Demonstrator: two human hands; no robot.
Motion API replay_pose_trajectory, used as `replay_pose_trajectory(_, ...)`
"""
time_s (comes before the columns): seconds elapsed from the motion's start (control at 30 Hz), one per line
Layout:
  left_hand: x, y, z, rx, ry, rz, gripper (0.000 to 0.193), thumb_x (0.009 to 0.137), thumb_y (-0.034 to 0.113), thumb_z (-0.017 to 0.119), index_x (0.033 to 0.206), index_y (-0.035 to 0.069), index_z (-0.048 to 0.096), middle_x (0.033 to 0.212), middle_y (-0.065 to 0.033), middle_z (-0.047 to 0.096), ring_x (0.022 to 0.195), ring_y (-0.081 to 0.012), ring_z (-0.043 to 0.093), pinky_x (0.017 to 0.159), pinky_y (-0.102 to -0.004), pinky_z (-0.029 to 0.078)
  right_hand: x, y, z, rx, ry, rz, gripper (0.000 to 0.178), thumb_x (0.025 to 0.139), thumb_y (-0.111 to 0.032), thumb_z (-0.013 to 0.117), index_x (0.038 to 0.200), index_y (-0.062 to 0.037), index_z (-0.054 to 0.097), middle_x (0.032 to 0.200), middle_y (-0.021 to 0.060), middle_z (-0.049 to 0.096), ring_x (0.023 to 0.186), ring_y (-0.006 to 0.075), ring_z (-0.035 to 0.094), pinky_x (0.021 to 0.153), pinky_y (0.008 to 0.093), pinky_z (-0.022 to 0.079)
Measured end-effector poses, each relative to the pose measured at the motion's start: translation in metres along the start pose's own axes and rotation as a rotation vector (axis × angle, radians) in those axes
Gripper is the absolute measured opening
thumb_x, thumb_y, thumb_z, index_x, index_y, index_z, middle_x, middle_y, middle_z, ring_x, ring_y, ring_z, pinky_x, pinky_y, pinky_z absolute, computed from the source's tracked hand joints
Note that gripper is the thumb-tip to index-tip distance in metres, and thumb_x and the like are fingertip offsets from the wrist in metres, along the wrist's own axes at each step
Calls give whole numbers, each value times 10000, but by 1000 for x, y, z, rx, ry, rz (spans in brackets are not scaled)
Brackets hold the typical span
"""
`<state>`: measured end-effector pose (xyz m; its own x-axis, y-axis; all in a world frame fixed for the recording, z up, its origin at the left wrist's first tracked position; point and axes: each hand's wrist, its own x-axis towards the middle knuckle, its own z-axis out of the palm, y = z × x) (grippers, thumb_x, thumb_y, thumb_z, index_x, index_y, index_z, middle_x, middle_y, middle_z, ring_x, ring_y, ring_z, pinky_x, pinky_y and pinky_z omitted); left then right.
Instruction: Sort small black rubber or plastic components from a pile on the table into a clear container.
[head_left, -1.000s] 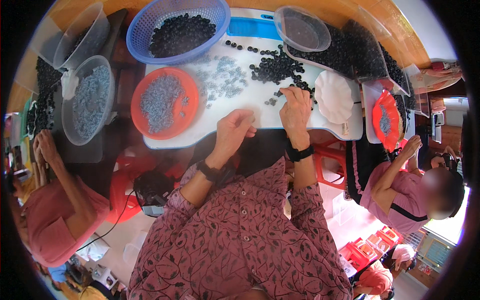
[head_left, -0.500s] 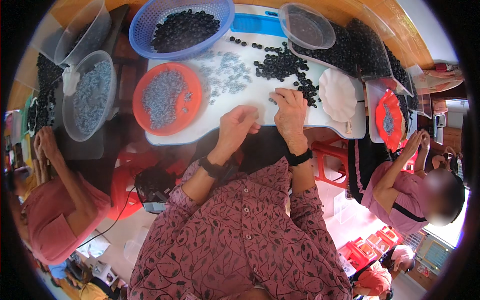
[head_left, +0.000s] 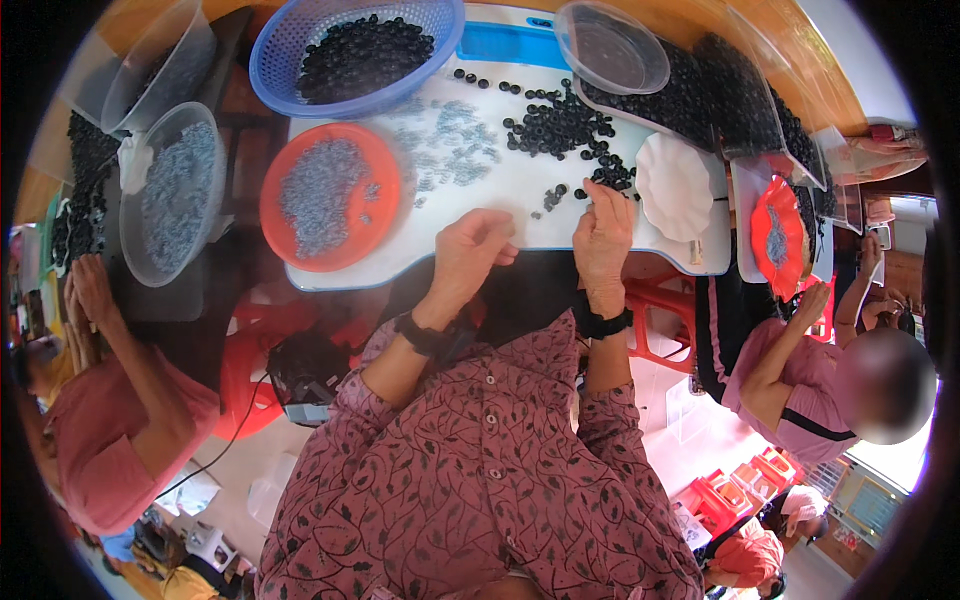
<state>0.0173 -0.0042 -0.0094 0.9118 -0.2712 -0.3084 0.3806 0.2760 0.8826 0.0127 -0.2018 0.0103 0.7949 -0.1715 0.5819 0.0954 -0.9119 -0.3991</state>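
Over the front edge of the white table (head_left: 545,215) my left hand (head_left: 468,250) is closed in a pinch; whatever lies between its fingertips is too small to make out. My right hand (head_left: 604,235) reaches forward beside it, fingers stretched out and slightly bent. Its fingertips are at a small black round part (head_left: 581,194), at the near end of a loose heap of black round parts (head_left: 560,128). Some small dark grey pieces (head_left: 550,199) lie between my hands. Farther left, small clear bluish pieces (head_left: 455,140) are scattered on the table.
At left stands a red-orange plate (head_left: 385,190) of bluish pieces, with a blue basket (head_left: 270,70) of black parts behind it. A white scalloped dish (head_left: 675,190) and a clear tub (head_left: 650,80) stand to the right. Co-workers sit on both sides.
My right hand has shifted right and turned, uncovering small dark grey pieces on the table. My left hand stays nearly in place. The co-worker on the right has moved their hands apart.
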Motion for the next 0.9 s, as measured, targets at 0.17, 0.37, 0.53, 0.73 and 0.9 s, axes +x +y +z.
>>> replay_pose_trajectory(0.17,2,3,3,4,-14,-17,165,929,70,603,1069,-10,641,867,-76,672,708,-139,669,617,-251,569,-2,-8,4,-17,-58,-27,385,704,122,545,1015,-61,681,979,93,641,884,303,574,793,372,471)
replay_pose_trajectory(0.37,2,3,2,-1,-20,-23,182,931,68,597,1090,-16,628,876,-84,673,717,-148,670,639,-257,569,-8,-9,10,63,-62,-11,347,693,96,575,989,-57,672,970,91,623,916,303,576,806,392,467)
replay_pose_trajectory(0.53,3,0,2,34,-38,-13,198,935,84,598,1102,-19,622,879,-94,673,714,-152,669,637,-258,564,-10,-7,3,64,28,26,304,746,82,582,1008,-50,659,952,123,620,907,319,594,791,394,501)
replay_pose_trajectory(0.73,1,5,4,42,-11,-38,190,930,92,612,1082,-19,633,840,-101,671,704,-153,667,640,-262,564,-35,71,-48,-284,328,427,239,844,-19,580,1079,7,615,987,169,597,918,341,593,766,423,509)
replay_pose_trajectory(0.9,2,4,4,79,4,-18,178,918,61,620,1067,-35,633,847,-104,674,708,-162,674,643,-265,570,-46,118,-88,-547,277,758,357,859,-168,597,1157,31,593,1125,241,503,990,387,564,802,446,503)
